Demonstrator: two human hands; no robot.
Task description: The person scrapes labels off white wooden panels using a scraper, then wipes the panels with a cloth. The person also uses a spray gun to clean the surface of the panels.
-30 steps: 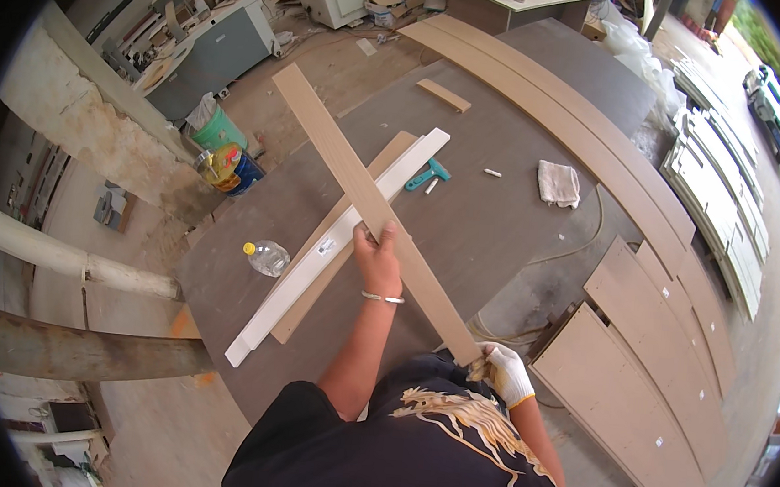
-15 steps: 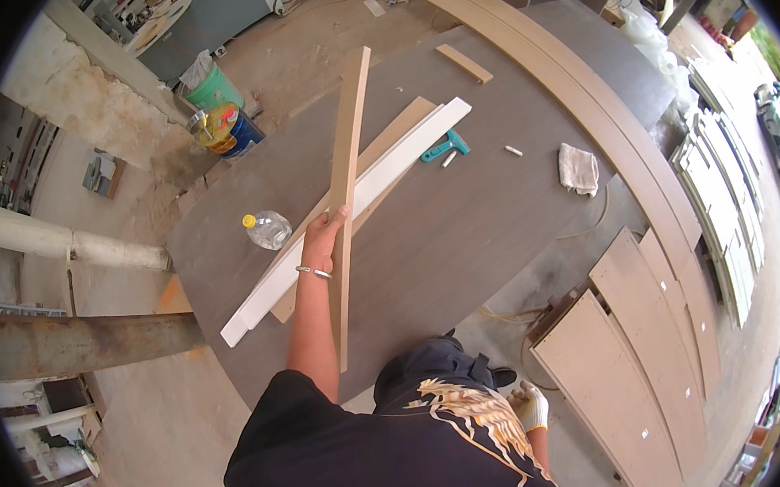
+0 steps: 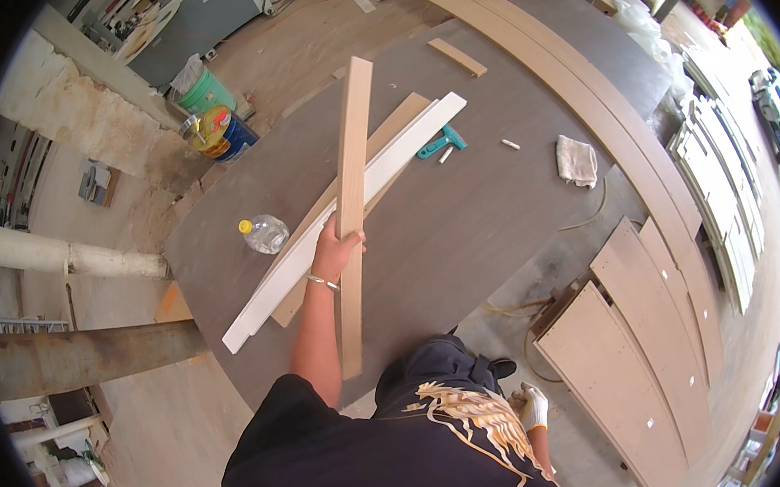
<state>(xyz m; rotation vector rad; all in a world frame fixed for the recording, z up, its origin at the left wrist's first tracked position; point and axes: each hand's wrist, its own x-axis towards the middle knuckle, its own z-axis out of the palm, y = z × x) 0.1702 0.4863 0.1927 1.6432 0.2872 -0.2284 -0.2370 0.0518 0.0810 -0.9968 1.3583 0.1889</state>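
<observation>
My left hand (image 3: 338, 250), bare with a bracelet at the wrist, is closed round a light-brown wooden strip (image 3: 354, 140). The strip's broad face shows, and it stands over the dark table. Beneath it a white strip (image 3: 407, 149) lies slantwise, partly covering another brown strip (image 3: 407, 112). Left of these is a clear plastic bottle (image 3: 268, 234) with a yellow cap. A teal T-shaped hand tool (image 3: 442, 143) rests beside the white strip's far end. My right hand (image 3: 533, 407), in a white glove, hangs low by my right side, fingers curled; their inner side is hidden.
The dark tabletop (image 3: 465, 222) also carries a short wooden piece (image 3: 458, 57), a white stick (image 3: 510, 144) and a folded cloth (image 3: 577, 162). Long brown boards (image 3: 560, 60) run along its right. Brown panels (image 3: 619, 353) stand at right. A green bucket (image 3: 208, 92) is at far left.
My left hand has moved slightly down and right with the wooden strip and turned it, so its broad face shows more. My right hand stays low at my side.
</observation>
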